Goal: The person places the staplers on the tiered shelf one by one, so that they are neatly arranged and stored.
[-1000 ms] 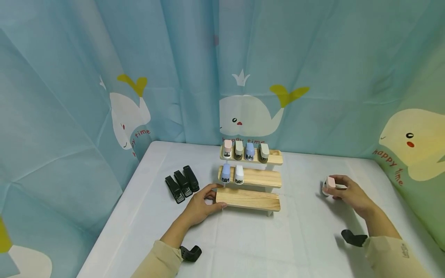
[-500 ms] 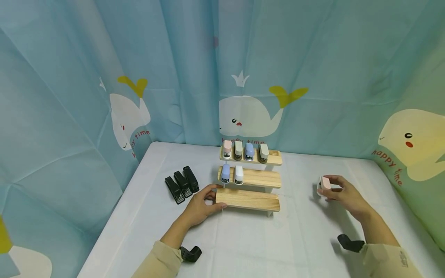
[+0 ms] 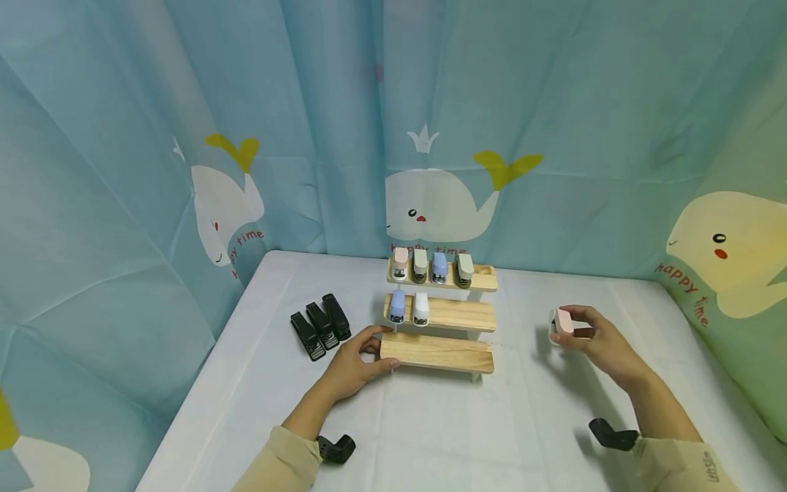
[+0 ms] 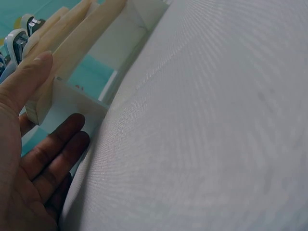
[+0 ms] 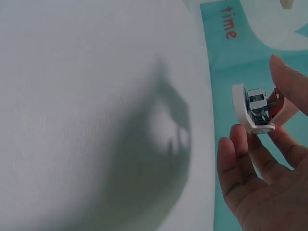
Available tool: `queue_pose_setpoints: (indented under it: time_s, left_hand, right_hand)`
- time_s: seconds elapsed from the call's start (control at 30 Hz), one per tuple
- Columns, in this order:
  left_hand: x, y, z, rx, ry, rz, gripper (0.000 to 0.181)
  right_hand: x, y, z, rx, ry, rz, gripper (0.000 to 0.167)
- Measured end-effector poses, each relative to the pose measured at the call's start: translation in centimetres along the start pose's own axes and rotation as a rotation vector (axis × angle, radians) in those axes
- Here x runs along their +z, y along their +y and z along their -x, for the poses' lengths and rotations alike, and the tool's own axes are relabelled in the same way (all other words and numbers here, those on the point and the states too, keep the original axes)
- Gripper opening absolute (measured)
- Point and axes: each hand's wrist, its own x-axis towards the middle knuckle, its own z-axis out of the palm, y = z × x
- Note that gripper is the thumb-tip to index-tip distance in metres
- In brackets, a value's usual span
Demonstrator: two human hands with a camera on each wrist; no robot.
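My left hand (image 3: 352,365) grips the left end of the lowest wooden tier (image 3: 436,352) of a three-tier stand; the left wrist view shows the thumb on the board (image 4: 72,45) and other fingers below it. Out to the right, my right hand (image 3: 605,344) pinches a small pink and white stapler (image 3: 563,322) between thumb and fingers, held above the cloth in the right wrist view (image 5: 255,108). The top tier (image 3: 487,279) bears several small staplers: pink, two greyish, blue (image 3: 439,267). On the middle tier (image 3: 461,314) stand a blue (image 3: 397,306) and a white stapler (image 3: 421,308).
Three black staplers (image 3: 321,325) lie side by side on the white-covered table (image 3: 461,430), left of the stand. A blue curtain (image 3: 344,123) with whale prints hangs behind and at the sides. Black devices (image 3: 336,449) are strapped to both wrists.
My right hand has moved left, toward the stand, carrying the pink and white stapler. My left hand has stayed on the lowest tier.
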Motion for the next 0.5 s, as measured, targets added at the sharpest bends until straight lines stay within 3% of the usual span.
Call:
queue_pose_setpoints:
  time_s: [0.5]
  left_hand:
    - [0.1, -0.1, 0.0, 0.002, 0.007, 0.004, 0.062]
  right_hand:
    - [0.9, -2.5, 0.4, -0.050, -0.006, 0.013, 0.071]
